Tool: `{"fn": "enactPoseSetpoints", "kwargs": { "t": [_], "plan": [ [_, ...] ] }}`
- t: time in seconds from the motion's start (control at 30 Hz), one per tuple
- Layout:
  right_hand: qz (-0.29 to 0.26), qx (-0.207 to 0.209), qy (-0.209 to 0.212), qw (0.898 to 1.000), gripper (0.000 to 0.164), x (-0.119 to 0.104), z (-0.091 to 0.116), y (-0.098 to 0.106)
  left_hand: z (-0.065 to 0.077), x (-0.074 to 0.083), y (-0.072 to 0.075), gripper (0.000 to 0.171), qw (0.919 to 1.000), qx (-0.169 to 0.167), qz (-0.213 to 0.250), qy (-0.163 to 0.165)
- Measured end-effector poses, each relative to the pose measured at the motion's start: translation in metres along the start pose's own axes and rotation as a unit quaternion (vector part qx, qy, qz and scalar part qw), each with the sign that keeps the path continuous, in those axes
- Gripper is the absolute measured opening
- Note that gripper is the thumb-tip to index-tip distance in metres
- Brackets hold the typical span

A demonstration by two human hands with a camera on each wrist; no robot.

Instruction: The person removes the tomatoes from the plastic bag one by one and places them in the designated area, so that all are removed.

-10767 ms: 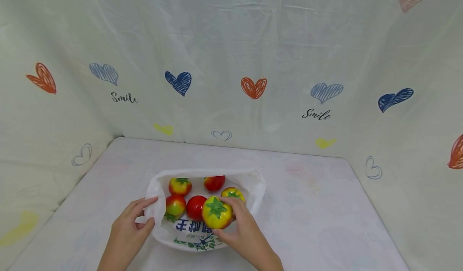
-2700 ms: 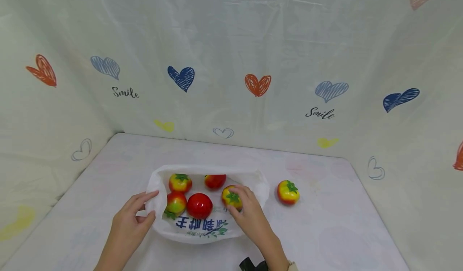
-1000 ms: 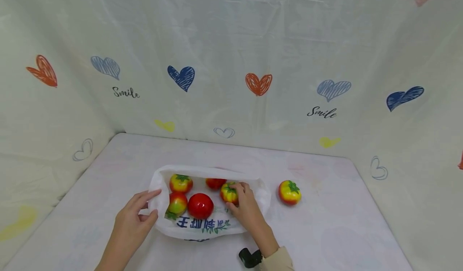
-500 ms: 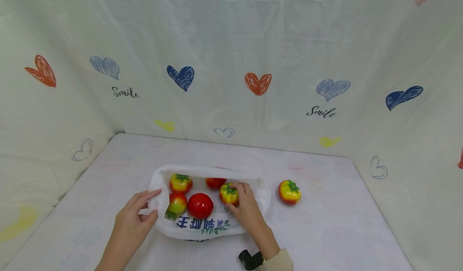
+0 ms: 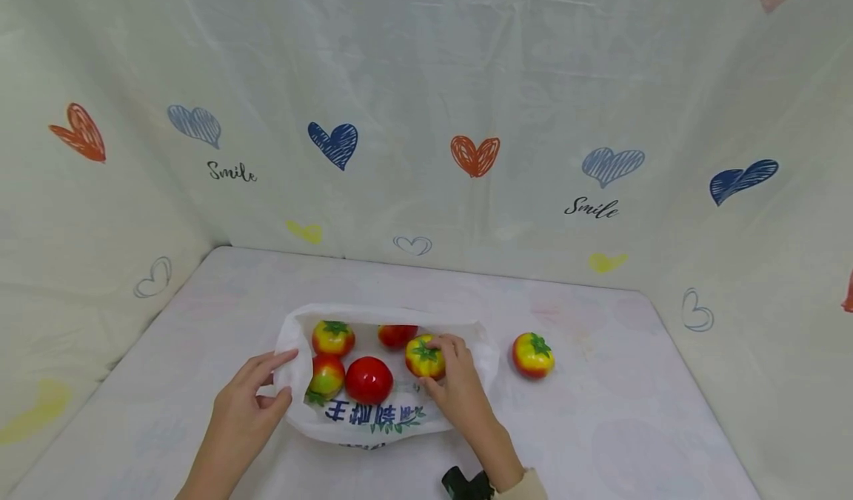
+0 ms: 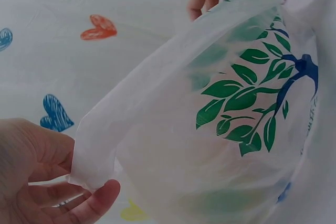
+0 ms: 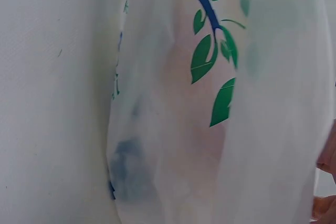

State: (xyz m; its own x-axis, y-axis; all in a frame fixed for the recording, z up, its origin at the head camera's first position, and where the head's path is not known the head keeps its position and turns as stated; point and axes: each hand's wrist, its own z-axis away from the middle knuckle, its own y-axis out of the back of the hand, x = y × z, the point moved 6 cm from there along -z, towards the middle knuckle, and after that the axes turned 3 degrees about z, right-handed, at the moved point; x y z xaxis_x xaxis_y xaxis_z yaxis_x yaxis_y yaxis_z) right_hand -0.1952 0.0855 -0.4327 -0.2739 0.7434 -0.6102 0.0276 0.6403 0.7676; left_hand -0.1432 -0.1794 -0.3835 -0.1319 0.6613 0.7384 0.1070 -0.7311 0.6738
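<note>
Hands in grip: left (image 5: 248,398) on wide-mouthed bag rim (image 5: 295,333), right (image 5: 461,389) on fruit (image 5: 417,359) (inside)

Rear fruit (image 5: 397,335) partly behind bag (image 5: 373,314)

Bag (image 5: 333,430) on bench (image 5: 600,411). In bag: rear-L tom. (image 5: 326,343), front-L tom. (image 5: 328,372) before it, mid tom. (image 5: 369,380) R of that, back tom. (image 5: 396,336) behind, R tom. (image 5: 421,357) in R hand (image 5: 461,390). L hand (image 5: 243,407) at bag's L rim. Outer tom. (image 5: 533,355) R of bag.
</note>
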Motion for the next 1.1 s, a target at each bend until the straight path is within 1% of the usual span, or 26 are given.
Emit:
{"fn": "enactPoseSetpoints", "kwargs": {
  "t": [0.33, 0.47, 0.6, 0.77, 0.93, 1.1],
  "plan": [
    [-0.013, 0.006, -0.017, 1.000, 0.050, -0.005, 0.006, 0.014, 0.001, 0.002, 0.001, 0.048, 1.0000, -0.002, -0.002, 0.002],
    [-0.023, 0.014, -0.024, 0.999, 0.050, -0.006, 0.010, 0.022, 0.002, 0.003, 0.001, 0.049, 1.0000, -0.003, -0.003, 0.008],
    [-0.031, 0.025, -0.026, 0.999, 0.050, -0.007, 0.013, 0.029, 0.002, 0.002, 0.001, 0.049, 0.9999, -0.006, -0.003, 0.013],
    [-0.033, 0.040, -0.027, 0.998, 0.050, -0.005, 0.017, 0.036, 0.001, 0.002, 0.001, 0.049, 0.9999, -0.002, -0.005, 0.009],
    [-0.037, 0.050, -0.031, 0.998, 0.049, -0.003, 0.020, 0.043, 0.001, 0.001, 0.001, 0.049, 0.9999, -0.004, -0.005, 0.012],
    [-0.036, 0.068, -0.023, 0.997, 0.051, -0.001, 0.023, 0.051, 0.001, 0.002, 0.001, 0.048, 1.0000, -0.001, -0.004, 0.008]
  ]
}}
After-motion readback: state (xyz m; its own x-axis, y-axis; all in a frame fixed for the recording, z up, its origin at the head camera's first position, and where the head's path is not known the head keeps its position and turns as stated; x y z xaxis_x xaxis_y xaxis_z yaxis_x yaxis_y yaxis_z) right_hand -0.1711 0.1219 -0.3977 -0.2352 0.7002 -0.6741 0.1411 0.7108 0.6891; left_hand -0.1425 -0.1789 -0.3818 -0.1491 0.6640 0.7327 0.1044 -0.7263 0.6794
